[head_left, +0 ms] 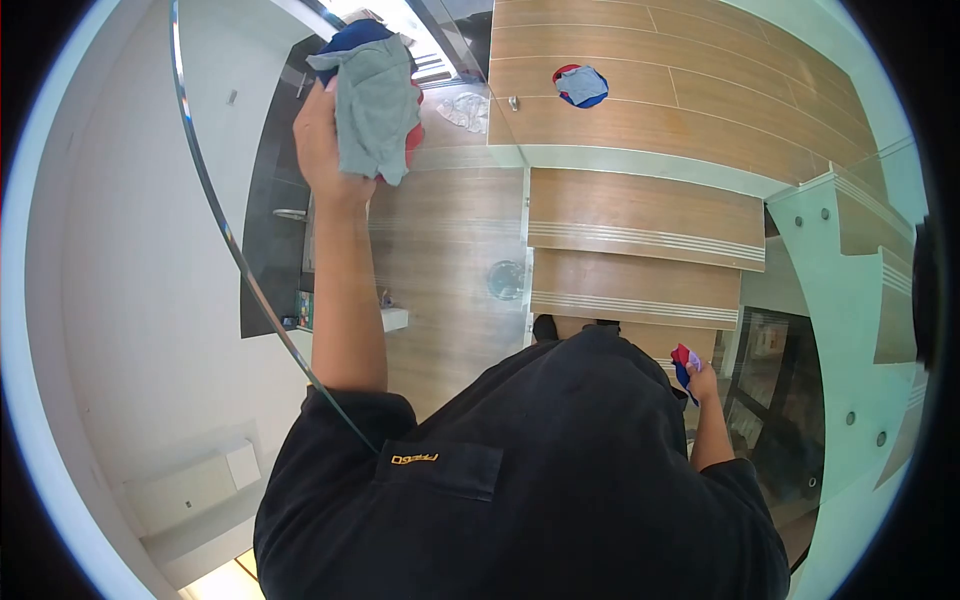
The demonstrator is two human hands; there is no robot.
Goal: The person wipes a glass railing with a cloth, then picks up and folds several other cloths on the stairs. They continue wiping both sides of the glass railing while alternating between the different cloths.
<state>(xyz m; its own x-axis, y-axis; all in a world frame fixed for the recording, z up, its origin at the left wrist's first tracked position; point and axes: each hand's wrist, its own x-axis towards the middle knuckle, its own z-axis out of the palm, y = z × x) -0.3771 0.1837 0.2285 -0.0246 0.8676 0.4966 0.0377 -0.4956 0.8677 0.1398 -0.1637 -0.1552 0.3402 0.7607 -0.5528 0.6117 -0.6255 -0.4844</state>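
My left hand (322,135) is raised and grips a bundle of cloths (375,100), grey on the outside with blue and red beneath. It presses the bundle against a curved glass panel (215,215). My right hand (703,383) hangs low beside my hip, closed on a small red and blue cloth (684,360). My black shirt fills the bottom of the view.
Wooden stair steps (640,220) descend ahead to a wooden landing (700,90). A blue and red cloth (582,85) lies on the landing, and a crumpled white cloth (465,108) shows behind the glass. A glass balustrade (850,330) stands at the right, a white wall (130,300) at the left.
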